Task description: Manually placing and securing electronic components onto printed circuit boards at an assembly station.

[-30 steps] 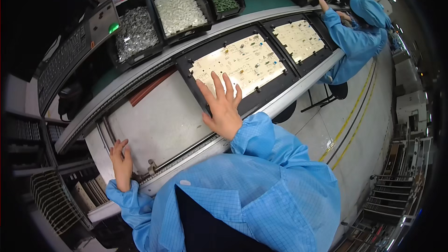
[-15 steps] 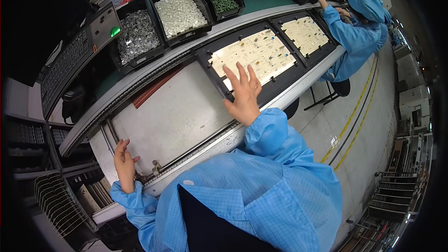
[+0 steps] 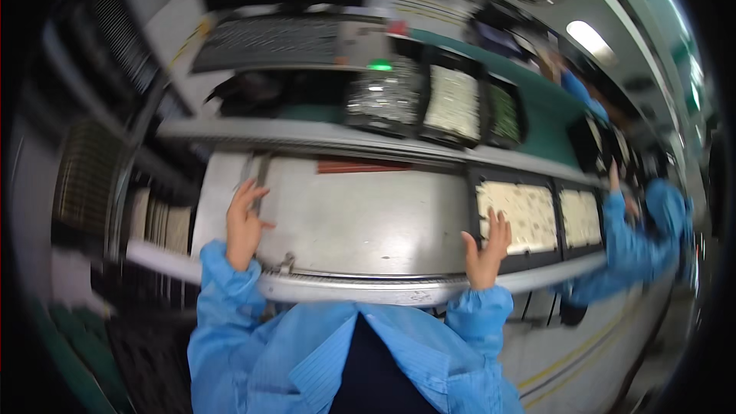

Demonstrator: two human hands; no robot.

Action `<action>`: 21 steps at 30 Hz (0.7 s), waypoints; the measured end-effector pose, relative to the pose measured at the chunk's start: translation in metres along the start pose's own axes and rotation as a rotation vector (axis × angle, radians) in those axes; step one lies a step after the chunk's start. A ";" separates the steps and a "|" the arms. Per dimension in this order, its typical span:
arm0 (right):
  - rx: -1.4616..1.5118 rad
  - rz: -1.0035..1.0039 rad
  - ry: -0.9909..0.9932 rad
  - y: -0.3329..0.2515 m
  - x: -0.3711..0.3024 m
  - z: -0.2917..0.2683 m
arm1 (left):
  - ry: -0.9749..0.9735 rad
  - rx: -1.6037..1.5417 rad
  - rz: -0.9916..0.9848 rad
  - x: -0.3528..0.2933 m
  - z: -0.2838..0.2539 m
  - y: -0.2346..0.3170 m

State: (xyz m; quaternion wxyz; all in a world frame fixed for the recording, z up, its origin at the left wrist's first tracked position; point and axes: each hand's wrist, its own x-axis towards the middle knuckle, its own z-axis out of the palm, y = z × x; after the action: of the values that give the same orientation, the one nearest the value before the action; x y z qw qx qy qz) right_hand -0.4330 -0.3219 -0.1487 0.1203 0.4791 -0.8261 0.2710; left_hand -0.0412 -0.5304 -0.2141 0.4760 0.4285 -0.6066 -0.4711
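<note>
My left hand (image 3: 245, 222) hovers over the left end of the conveyor, its fingers apart and nothing in them. Beneath and beside it lies a bare grey metal surface (image 3: 368, 222) between two rails. My right hand (image 3: 487, 249) is open too, fingers spread over the near left part of a pale circuit board (image 3: 525, 218) in a black carrier frame. Whether its fingertips touch the board or frame I cannot tell, as the picture is blurred. A second pale board (image 3: 580, 218) in a frame sits just right of the first.
Behind the conveyor stand black bins of clear parts (image 3: 383, 100), white parts (image 3: 452, 103) and green parts (image 3: 504, 111). A keyboard (image 3: 264, 40) is at the back left. Upright boards (image 3: 165, 226) fill a rack at left. A co-worker in blue (image 3: 652, 222) works at far right.
My view has swung to the left, so the conveyor now runs nearly level across the picture. Both hands stay open, the left by the conveyor's left end and the right by the first board.
</note>
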 end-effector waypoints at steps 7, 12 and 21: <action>0.538 -0.504 -0.417 -0.025 0.097 -0.037 | 0.478 0.030 0.250 -0.088 0.062 0.138; 0.566 -0.989 -0.750 -0.060 0.142 -0.016 | 1.128 0.873 0.476 -0.206 0.086 0.256; 0.810 -1.026 -0.968 -0.061 0.047 0.020 | 1.648 0.925 -1.349 -0.523 0.009 0.287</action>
State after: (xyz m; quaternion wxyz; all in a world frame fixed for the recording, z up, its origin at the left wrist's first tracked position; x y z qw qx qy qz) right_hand -0.4036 -0.3914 -0.1237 -0.3238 0.8686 -0.3019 0.2226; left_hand 0.0232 0.0315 -0.0242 0.1769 0.9746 0.1242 0.0592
